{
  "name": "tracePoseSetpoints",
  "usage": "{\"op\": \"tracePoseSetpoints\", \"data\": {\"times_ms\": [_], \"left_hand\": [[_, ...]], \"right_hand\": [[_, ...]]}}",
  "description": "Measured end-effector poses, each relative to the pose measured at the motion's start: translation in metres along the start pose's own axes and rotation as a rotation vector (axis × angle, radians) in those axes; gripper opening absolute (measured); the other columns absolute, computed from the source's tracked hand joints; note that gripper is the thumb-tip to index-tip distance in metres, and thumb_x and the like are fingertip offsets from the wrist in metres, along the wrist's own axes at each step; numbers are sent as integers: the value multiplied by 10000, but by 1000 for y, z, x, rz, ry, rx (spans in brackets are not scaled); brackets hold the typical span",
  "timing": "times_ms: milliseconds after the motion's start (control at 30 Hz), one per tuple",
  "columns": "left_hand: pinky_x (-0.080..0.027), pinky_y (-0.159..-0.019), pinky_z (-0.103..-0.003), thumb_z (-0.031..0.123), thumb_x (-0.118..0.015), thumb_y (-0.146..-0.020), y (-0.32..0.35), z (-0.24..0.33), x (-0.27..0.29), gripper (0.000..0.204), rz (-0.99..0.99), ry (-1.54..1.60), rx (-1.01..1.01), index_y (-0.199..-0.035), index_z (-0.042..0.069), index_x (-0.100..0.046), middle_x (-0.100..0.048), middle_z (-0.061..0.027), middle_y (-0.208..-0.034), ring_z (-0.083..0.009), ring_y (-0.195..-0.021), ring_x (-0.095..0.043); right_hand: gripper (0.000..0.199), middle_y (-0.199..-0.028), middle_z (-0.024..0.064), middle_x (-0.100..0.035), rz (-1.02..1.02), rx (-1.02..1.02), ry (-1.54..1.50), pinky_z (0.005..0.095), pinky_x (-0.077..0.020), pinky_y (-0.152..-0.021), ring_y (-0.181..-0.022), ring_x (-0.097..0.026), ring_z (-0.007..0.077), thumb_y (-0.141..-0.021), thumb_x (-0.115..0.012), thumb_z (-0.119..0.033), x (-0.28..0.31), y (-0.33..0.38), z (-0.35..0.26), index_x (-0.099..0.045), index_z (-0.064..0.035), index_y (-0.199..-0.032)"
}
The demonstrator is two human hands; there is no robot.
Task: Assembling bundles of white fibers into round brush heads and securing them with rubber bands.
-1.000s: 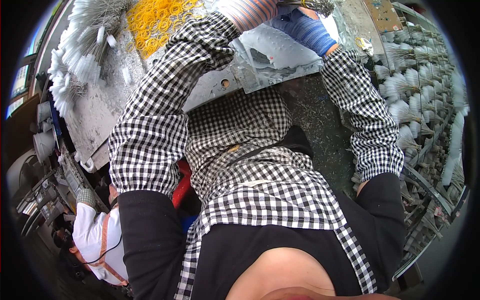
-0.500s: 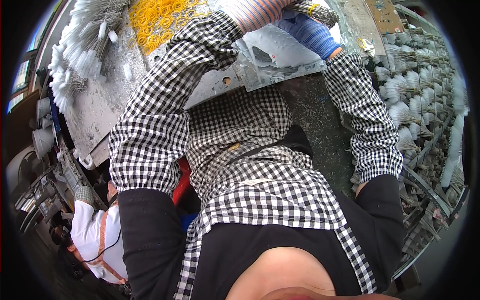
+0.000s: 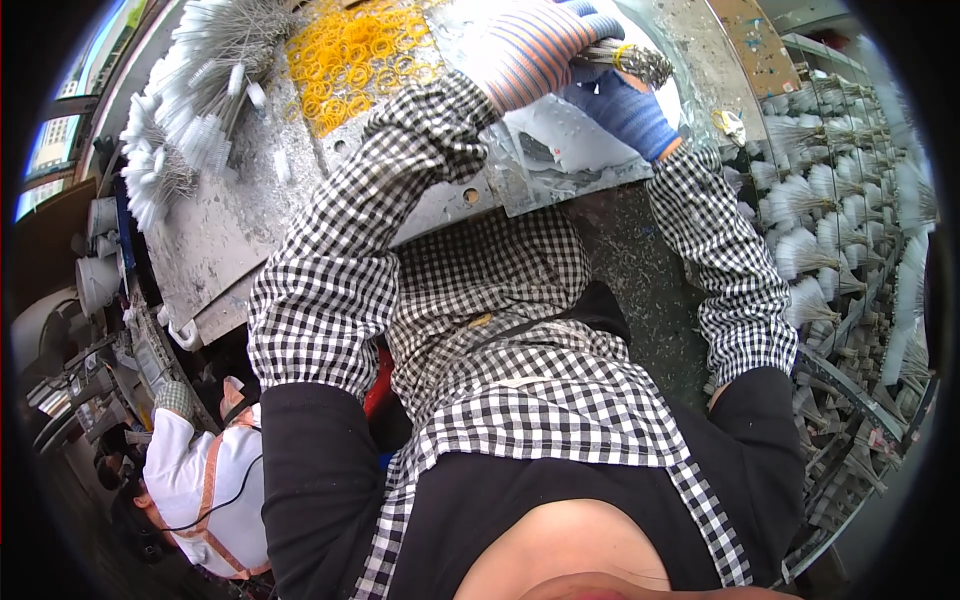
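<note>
A bundle of thin twisted-wire brushes [image 3: 640, 64], bound with a yellow rubber band [image 3: 622, 56], points its wire ends to the right over the table. My left hand [image 3: 545, 48], in an orange-and-blue striped glove, is closed around the bundle; the part under that hand is hidden. Just below the wire ends is my right hand [image 3: 632, 115], in a blue glove. Its fingers are curled and a bare fingertip shows beside the bundle; what they hold, if anything, is hidden. Below both hands lies a clear plastic sheet [image 3: 560, 165] on the table's front edge.
Many yellow rubber bands [image 3: 350, 60] lie spread left of my hands. White-bristled wire brushes [image 3: 205, 80] are heaped at the far left of the metal table [image 3: 235, 240]. Racks of bundled brushes [image 3: 830, 200] stand on the right. A person in white [image 3: 205, 480] works at lower left.
The whole view has shifted, so the table sits lower and further right. My left hand's fingers have spread across the bundle, and my right hand has curled closer under its wire ends.
</note>
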State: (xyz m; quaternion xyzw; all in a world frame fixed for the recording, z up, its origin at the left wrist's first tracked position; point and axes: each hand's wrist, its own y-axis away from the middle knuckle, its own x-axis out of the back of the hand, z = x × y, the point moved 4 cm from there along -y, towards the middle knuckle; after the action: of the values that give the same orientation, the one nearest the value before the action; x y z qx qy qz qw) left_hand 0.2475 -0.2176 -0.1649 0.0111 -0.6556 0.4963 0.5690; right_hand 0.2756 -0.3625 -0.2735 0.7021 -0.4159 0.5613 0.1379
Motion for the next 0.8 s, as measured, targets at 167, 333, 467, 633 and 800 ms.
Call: {"op": "tracePoseSetpoints", "data": {"times_ms": [167,333,467,633,800], "left_hand": [[-493,-830,-377,254,-827,-615,32,18,52,405,169,-286,-39,-994,245,-685,-596,3,-965,-234,-903,-596],[-498,-721,-347,246,-683,-734,86,66,84,428,-294,-215,-163,-1160,275,-648,-547,-2,-990,-192,-885,-588],[-536,-821,-395,142,-700,-744,138,96,136,414,-216,-134,33,-1149,222,-667,-601,-22,-1116,-228,-1000,-629],[-524,-839,-414,14,-764,-702,227,92,135,439,160,-49,617,-1121,111,-674,-657,-87,-1052,-312,-975,-635],[-518,-846,-409,40,-768,-758,286,99,100,332,323,-53,894,-1059,23,-628,-640,-146,-1038,-328,-956,-638]], "right_hand": [[549,-1109,169,-723,-28,-271,-751,362,-581,-808,-964,-721,258,-959,-620,-506,33,19,-20,-676,-26,-1219],[672,-1057,103,-687,-595,-563,-2024,277,-534,-853,-952,-646,151,-999,-548,-562,-3,26,-118,-578,45,-1287],[415,-1015,44,-688,-616,-344,-1721,264,-523,-818,-928,-640,122,-930,-734,-346,7,3,-173,-660,-6,-1156],[380,-1029,46,-693,-198,20,-946,344,-518,-888,-977,-642,182,-948,-703,-365,-69,4,-196,-661,-89,-1206],[658,-1641,81,-299,-733,59,-1533,413,-230,-1246,-1491,-290,244,-1053,-401,-470,-152,44,-213,-252,-130,-1595]]}}
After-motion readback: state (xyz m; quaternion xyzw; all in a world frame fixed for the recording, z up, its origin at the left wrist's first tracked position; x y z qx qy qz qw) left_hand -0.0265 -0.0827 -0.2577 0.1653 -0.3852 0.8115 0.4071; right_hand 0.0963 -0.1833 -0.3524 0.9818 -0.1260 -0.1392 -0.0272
